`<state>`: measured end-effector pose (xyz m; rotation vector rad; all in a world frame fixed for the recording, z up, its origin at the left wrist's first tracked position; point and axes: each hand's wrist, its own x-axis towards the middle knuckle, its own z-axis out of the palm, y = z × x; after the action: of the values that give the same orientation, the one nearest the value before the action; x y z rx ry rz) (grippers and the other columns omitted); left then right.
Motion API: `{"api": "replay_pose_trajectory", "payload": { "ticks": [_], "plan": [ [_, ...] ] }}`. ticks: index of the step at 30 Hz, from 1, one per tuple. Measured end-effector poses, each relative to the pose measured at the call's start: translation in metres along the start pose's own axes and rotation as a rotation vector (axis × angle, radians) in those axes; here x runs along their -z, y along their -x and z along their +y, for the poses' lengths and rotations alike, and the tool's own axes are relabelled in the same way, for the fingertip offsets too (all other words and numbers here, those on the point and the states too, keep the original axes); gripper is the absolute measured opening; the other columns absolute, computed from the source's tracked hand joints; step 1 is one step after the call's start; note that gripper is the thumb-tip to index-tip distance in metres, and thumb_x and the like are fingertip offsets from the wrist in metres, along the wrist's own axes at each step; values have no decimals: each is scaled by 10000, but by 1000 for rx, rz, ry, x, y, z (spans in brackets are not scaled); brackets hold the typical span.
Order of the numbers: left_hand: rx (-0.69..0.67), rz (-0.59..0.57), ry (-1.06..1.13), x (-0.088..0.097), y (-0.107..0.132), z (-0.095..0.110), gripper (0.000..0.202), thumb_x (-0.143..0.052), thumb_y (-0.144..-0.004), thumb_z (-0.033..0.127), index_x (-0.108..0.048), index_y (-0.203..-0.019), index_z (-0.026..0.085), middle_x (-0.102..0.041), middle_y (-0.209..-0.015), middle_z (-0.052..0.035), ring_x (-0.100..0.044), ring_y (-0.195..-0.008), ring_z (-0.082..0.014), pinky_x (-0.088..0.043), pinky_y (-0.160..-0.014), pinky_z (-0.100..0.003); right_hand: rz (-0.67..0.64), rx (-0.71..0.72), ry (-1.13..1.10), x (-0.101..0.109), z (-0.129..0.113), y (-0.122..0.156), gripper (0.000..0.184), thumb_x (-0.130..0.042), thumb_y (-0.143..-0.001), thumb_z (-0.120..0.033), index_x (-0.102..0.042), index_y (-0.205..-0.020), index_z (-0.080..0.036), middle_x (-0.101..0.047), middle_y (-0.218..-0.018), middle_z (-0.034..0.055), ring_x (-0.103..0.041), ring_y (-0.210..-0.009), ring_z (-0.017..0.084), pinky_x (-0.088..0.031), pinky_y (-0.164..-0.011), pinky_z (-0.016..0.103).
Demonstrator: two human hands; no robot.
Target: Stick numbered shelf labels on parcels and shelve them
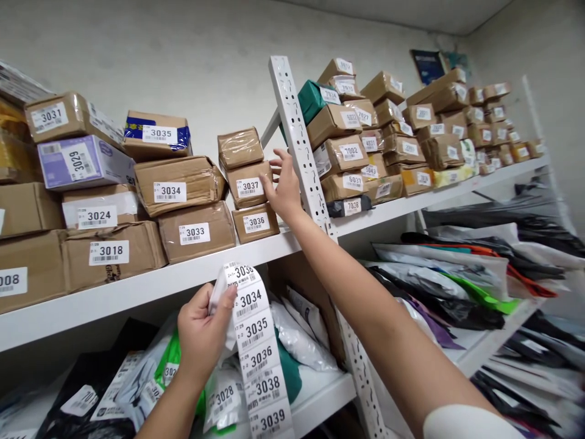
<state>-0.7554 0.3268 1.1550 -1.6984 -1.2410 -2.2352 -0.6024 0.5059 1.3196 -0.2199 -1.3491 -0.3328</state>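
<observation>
My left hand (201,332) grips a long strip of white number labels (259,353) between thumb and fingers. The strip hangs down in front of the lower shelf, with numbers such as 3034, 3035 and 3038 printed on it. Up on the top shelf, my right hand (284,186) reaches to the right side of a small brown box labelled 3037 (250,186). Its thumb touches that box's edge, and the other fingers are raised apart beside the upright. Above sits an unlabelled-looking brown box (237,148); below it is the box labelled 3036 (256,222).
A white perforated upright (297,134) stands just right of my right hand. Stacked labelled boxes (183,189) fill the top shelf (201,268) on the left, and more parcels (347,152) line it to the right. Bagged parcels (439,280) lie on the lower shelves.
</observation>
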Motion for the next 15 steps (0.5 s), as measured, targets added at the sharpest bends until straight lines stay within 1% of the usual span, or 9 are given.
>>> {"api": "replay_pose_trajectory", "payload": {
  "ticks": [2,3,5,7,9,11,13,14,15],
  "plan": [
    [8,-9,-3,4,1,-4,443,-686,-744,451,-404,-536,179,-309,-527,60,-291,-516,-66,-242,-446,-179,-10,-38,-22,0,5,1,586,-340,-976,-445,-110,-1480,-253,-501,-1354,169,-575,-1132,281,-490,-942,473],
    [15,-17,0,6,1,-6,442,-689,-740,461,-416,-539,178,-316,-523,60,-297,-510,-66,-249,-440,-179,-18,-63,-16,-1,5,2,620,-340,-969,-480,-93,-1487,-246,-483,-1383,176,-562,-1162,290,-481,-957,483],
    [28,-19,10,8,1,-7,447,-695,-737,471,-420,-540,178,-327,-514,60,-304,-499,-65,-258,-429,-176,-70,-121,6,-3,2,3,779,-418,-910,-596,-83,-1496,-209,-420,-1447,203,-490,-1265,322,-440,-1015,513],
    [25,5,20,8,0,-5,456,-703,-736,458,-407,-534,177,-338,-504,62,-311,-490,-60,-262,-424,-166,-153,-175,25,-6,-5,4,967,-526,-805,-696,-115,-1497,-159,-365,-1487,234,-400,-1346,360,-382,-1072,543],
    [13,30,37,9,-3,-3,466,-714,-735,442,-395,-526,175,-365,-492,64,-334,-474,-54,-279,-416,-155,-191,-200,40,-4,-17,6,1037,-569,-756,-726,-158,-1491,-120,-334,-1501,256,-339,-1384,383,-335,-1105,565],
    [7,24,80,10,-7,-1,405,-727,-724,449,-466,-574,177,-439,-491,63,-404,-447,-63,-337,-406,-157,-131,-179,41,7,-35,14,987,-576,-766,-709,-223,-1477,-123,-320,-1510,248,-294,-1408,379,-306,-1122,570],
    [-10,12,140,14,-14,-2,316,-732,-721,462,-570,-723,191,-550,-534,57,-497,-439,-91,-416,-407,-179,-139,-100,-66,25,-59,27,835,-603,-784,-659,-362,-1416,-169,-397,-1470,201,-353,-1377,341,-346,-1103,534],
    [-35,9,164,16,-17,-2,302,-728,-730,462,-596,-807,202,-596,-564,53,-531,-442,-101,-442,-412,-187,-238,-40,-188,34,-72,36,717,-627,-793,-617,-451,-1351,-204,-483,-1407,160,-441,-1313,304,-402,-1063,491],
    [-75,6,179,18,-21,-3,292,-718,-749,454,-606,-867,211,-626,-590,52,-550,-449,-101,-457,-421,-185,-423,21,-347,43,-84,46,576,-644,-807,-567,-537,-1258,-225,-584,-1294,116,-545,-1199,260,-471,-983,436]
  ]
}}
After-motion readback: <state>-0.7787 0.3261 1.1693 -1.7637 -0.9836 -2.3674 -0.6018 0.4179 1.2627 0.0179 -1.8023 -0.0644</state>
